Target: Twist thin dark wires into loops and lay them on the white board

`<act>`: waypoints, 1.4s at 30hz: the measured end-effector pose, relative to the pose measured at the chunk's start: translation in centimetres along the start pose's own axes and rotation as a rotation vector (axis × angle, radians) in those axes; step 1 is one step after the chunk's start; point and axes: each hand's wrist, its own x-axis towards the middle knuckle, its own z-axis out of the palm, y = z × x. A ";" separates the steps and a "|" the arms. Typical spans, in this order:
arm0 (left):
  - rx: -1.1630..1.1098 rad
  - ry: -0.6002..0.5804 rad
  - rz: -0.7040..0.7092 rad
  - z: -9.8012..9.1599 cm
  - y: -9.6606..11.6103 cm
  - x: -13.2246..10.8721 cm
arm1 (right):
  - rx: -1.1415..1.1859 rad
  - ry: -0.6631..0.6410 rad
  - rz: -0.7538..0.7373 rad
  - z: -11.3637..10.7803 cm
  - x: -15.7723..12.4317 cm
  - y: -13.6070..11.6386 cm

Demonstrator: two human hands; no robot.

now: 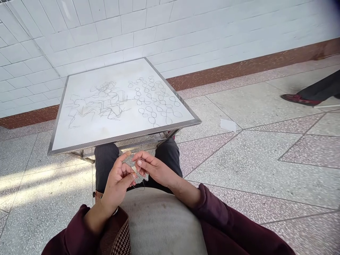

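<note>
Above the lap, close to the table's front edge, my left hand (118,181) pinches a thin dark wire (143,187) between thumb and fingers. Its index finger, with a tan wrap on the tip, points up. My right hand (150,167) is beside it on the right, thumb and fingers pinched on the same wire. The wire bends in a loose curve below the fingertips. On the white table (77,136) lie several bent wire pieces (111,106) at the left and several figure-eight wire loops (160,104) at the right.
The metal-edged table stands against a white tiled wall (111,33). My knees are under its front edge. A white paper piece (227,125) lies on the speckled floor (247,159). Another person's leg and dark red shoe (300,99) show at the right.
</note>
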 end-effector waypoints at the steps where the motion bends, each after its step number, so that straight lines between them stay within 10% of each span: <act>1: 0.012 -0.002 0.010 -0.1 0.0 0.0 | -0.057 -0.003 0.001 0.0 0.0 -0.2; 27: 0.124 -0.094 0.009 -0.9 -1.0 0.3 | -0.311 -0.015 -0.044 -0.1 -0.2 -0.5; 42: -0.026 0.158 0.115 -1.2 -0.4 0.6 | -0.237 -0.038 -0.072 0.3 -0.5 -0.9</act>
